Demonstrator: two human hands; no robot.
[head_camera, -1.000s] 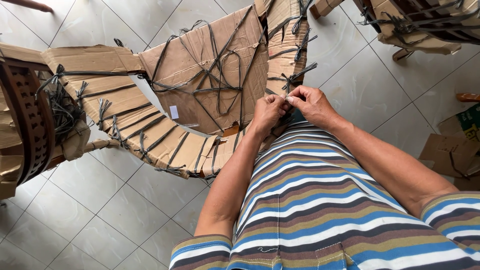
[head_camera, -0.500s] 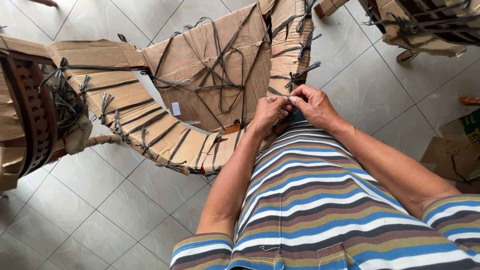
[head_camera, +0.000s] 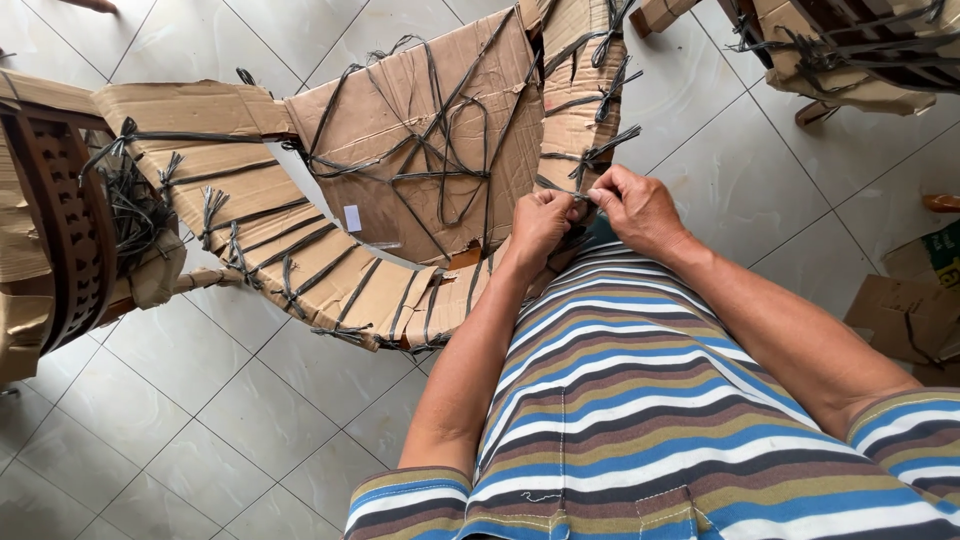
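Observation:
A wooden chair wrapped in brown cardboard (head_camera: 400, 130) stands in front of me, its curved arm and back bound with dark grey plastic twine (head_camera: 590, 155). My left hand (head_camera: 540, 225) and my right hand (head_camera: 635, 205) meet at the near right part of the cardboard-covered frame. Both pinch the ends of one twine knot between thumb and fingers. My striped shirt fills the lower right and hides what lies below the hands.
Pale floor tiles (head_camera: 200, 420) lie under everything. A dark carved wooden piece (head_camera: 60, 230) with cardboard sits at the left edge. Another cardboard-wrapped, twine-bound chair (head_camera: 850, 50) stands at the top right. Loose cardboard pieces (head_camera: 910, 310) lie at the right edge.
The hands stay at the same knot, their fingers shifting slightly on the twine. The view has drifted a little; nothing else moved.

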